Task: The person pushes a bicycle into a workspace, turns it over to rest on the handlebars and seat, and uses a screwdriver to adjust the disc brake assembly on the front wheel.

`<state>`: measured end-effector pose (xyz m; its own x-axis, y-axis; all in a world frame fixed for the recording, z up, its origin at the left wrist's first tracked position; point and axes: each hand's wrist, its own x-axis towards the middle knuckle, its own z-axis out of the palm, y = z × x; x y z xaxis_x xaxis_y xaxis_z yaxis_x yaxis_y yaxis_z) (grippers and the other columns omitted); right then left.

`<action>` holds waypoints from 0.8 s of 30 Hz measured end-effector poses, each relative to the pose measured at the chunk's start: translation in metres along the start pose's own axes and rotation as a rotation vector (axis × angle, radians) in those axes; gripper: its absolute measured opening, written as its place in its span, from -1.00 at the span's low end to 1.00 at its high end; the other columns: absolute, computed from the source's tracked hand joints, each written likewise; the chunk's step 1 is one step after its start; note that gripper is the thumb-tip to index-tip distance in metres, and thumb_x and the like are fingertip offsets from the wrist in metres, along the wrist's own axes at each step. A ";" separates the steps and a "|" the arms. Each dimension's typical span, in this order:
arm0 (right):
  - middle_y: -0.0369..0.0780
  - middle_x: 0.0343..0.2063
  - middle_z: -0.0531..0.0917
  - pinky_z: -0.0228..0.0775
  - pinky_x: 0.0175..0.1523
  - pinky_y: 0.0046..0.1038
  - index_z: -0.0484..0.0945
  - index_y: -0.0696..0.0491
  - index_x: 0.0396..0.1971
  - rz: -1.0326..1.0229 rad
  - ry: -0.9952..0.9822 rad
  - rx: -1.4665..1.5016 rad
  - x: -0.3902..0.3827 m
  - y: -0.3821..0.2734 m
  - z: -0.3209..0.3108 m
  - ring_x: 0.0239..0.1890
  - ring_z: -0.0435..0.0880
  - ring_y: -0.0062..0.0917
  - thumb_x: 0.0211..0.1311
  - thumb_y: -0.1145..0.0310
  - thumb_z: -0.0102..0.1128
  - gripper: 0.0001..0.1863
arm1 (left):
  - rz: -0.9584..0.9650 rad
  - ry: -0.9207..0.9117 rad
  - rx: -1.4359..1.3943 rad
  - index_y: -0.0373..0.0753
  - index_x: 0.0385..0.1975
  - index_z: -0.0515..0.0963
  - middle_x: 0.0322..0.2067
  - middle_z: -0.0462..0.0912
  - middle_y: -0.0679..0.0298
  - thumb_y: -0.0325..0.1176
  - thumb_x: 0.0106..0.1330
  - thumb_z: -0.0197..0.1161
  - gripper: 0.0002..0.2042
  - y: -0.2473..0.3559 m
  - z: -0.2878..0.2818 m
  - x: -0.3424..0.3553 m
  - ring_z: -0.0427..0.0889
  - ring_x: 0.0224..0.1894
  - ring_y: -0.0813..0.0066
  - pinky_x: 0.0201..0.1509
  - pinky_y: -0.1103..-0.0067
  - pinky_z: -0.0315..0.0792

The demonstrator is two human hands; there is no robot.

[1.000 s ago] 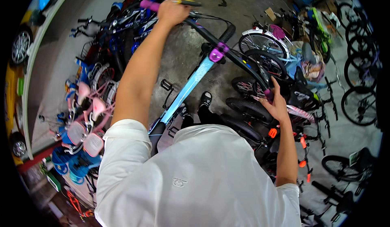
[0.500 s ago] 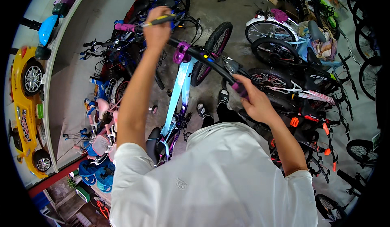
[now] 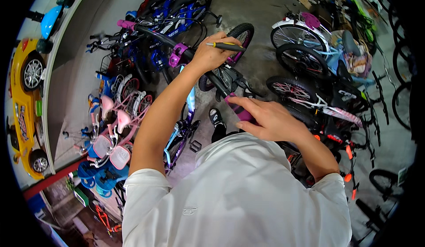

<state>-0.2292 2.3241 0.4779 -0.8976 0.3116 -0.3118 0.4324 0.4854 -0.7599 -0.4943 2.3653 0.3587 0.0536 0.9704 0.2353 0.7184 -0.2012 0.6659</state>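
Observation:
Near the middle of a bicycle's black handlebar (image 3: 155,35), my left hand (image 3: 210,57) is closed around a slim tool with a black and yellow handle (image 3: 229,47). The handle sticks out to the right; I cannot see the working end. Left of that hand is the bar's purple stem clamp (image 3: 178,55). My right hand (image 3: 271,119) wraps the purple right grip (image 3: 240,110), its index finger lying along the grip. The far purple grip (image 3: 126,24) has no hand on it. Light blue and purple frame tubes (image 3: 191,100) show below my left forearm.
Blue bicycles (image 3: 179,15) stand beyond the bar, and small pink bicycles (image 3: 117,130) to the left. More bicycles (image 3: 305,63) crowd the right side. A yellow toy car (image 3: 22,110) sits on a shelf at far left. My shoe (image 3: 217,118) is beside the bicycle.
My left hand has moved with the tool from beside the far grip, along the bar, to the near side of the stem. The bar has shifted left and nearer; my right hand has moved along with it.

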 end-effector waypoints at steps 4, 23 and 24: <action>-0.17 -0.17 0.80 0.60 -0.12 -0.40 0.61 0.00 0.21 -0.164 0.036 0.119 0.028 0.040 -0.065 -0.24 0.80 -0.43 0.41 0.28 0.31 -0.60 | 0.053 -0.028 0.066 -0.03 -0.05 0.74 -0.29 0.60 0.24 -0.38 0.26 0.40 -0.74 -0.006 -0.003 -0.003 0.65 -0.21 0.19 -0.11 0.32 0.49; -0.22 -0.26 0.62 0.47 -0.13 -0.45 0.67 0.21 -0.03 -0.615 0.252 0.379 0.196 0.168 -0.124 -0.23 0.62 -0.48 0.25 0.45 0.36 -0.69 | -0.317 -0.125 0.117 -0.22 -0.01 0.68 -0.21 0.62 0.19 -0.25 0.20 0.46 -0.63 0.022 -0.007 0.002 0.62 -0.02 0.13 0.12 0.26 0.42; -0.24 -0.25 0.62 0.48 -0.11 -0.48 0.66 0.23 -0.02 -0.571 0.281 0.451 0.204 0.181 -0.130 -0.22 0.61 -0.54 0.30 0.45 0.34 -0.70 | -0.323 -0.124 0.092 -0.21 0.00 0.68 -0.20 0.63 0.19 -0.24 0.21 0.46 -0.63 0.022 -0.010 0.004 0.62 -0.01 0.13 0.13 0.26 0.42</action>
<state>-0.3230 2.5816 0.3513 -0.8895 0.3379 0.3075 -0.2203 0.2726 -0.9366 -0.4848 2.3635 0.3814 -0.1067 0.9920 -0.0679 0.7712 0.1257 0.6241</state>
